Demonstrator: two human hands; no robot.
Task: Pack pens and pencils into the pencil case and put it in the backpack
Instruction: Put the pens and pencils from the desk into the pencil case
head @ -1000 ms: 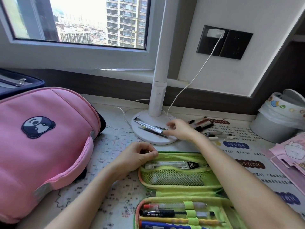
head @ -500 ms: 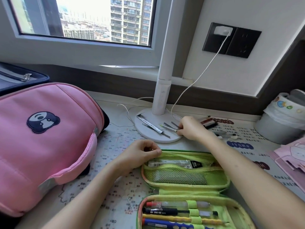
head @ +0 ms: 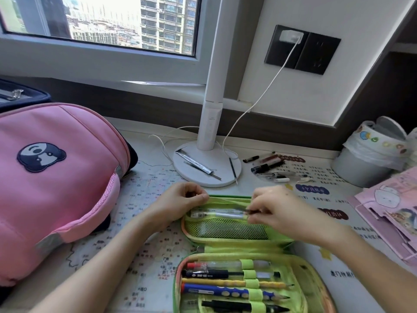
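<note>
Risk sits at the top pocket of the green pencil case [head: 237, 240], lying open at lower centre of the frame on the tabletop [head: 144, 222]. The left hand [head: 180, 201] pinches the pocket's upper edge, holding it open; the right hand [head: 274, 211] pinches a thin dark refill [head: 242, 209] by its end and feeds it sideways into that pocket, over a white packaged item already lodged there. As I judge it, the slim tip could catch on the mesh panel just below or on the packaging, and bend or skid out — the grip at the very end gives little control. If the left hand's pinch slackens, the pocket mouth would likely close on the refill halfway in.

Plenty remains: loose pens [head: 268, 164] lie at centre right of the frame, and more refills rest on the lamp base [head: 225, 175] above the case. A careless reach there might snag the white cable [head: 252, 105]. The pink backpack [head: 58, 181] fills the left of the frame — whether it is unzipped I cannot tell.
</note>
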